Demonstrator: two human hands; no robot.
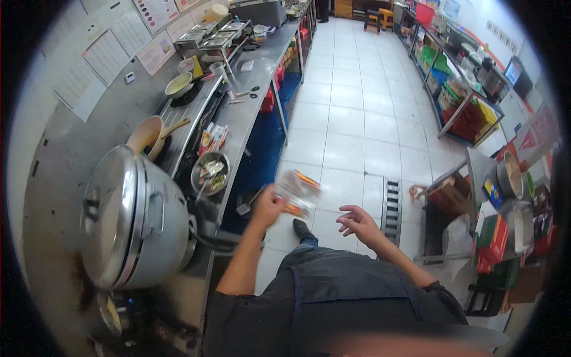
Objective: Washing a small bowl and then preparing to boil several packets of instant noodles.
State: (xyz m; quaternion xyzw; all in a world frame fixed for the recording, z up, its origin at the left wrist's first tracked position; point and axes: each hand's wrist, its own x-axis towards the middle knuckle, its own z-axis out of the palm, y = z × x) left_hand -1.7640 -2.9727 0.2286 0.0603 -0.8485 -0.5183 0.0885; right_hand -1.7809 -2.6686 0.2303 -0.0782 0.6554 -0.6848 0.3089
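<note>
My left hand (269, 207) grips the edge of a plastic food packet (298, 193) with orange and clear parts, blurred, above the tiled floor. To its right my right hand (355, 223) is held in the air, fingers apart and holding nothing. On the steel counter left of my left hand stands a metal bowl (210, 173) with food and a utensil in it. Similar packets (214, 138) lie just behind the bowl. A spatula (243, 208) shows low beside my left forearm.
A large lidded pot (147, 223) stands at the left, with a beige pan (147, 134) and a smaller pan (179, 85) beyond. Scissors (253, 92) lie on the counter. A floor drain grate (392, 209) and a loaded metal rack (479, 178) are at the right.
</note>
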